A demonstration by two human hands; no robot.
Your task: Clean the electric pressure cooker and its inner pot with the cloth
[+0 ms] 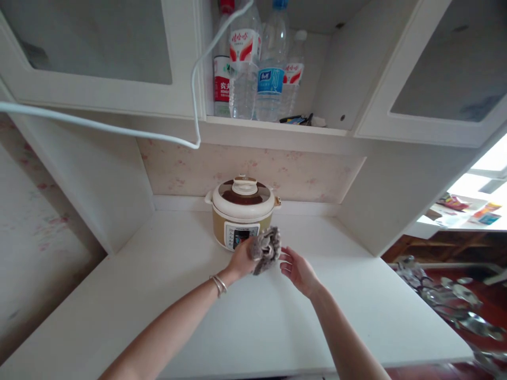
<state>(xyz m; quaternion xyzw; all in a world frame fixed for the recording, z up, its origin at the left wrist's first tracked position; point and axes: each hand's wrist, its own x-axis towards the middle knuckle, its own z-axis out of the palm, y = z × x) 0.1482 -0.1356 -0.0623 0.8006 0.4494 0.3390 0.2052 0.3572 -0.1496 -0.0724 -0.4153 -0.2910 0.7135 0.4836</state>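
An electric pressure cooker stands upright on the white countertop, near the back edge, with its lid on and its control panel facing the person. The left hand is in front of the cooker, its fingers closed round a bunched grey-brown cloth. The cloth is raised in front of the cooker's right side and hides part of the panel; whether it touches the cooker cannot be told. Two thin bracelets circle the left wrist.

The right hand is to the right of the cloth and in front of the cooker, with its fingers parted and slightly curled, gripping nothing visible. Its fingertips are just beside the cloth; contact is unclear.

Behind the cooker is a floral-patterned wall. Above the cooker, an open cabinet shelf holds plastic bottles standing in a group, with small items to their right. A white cable hangs above and to the left of the cooker. Well to its right, beyond the countertop, are shiny metal objects, too blurred to identify.
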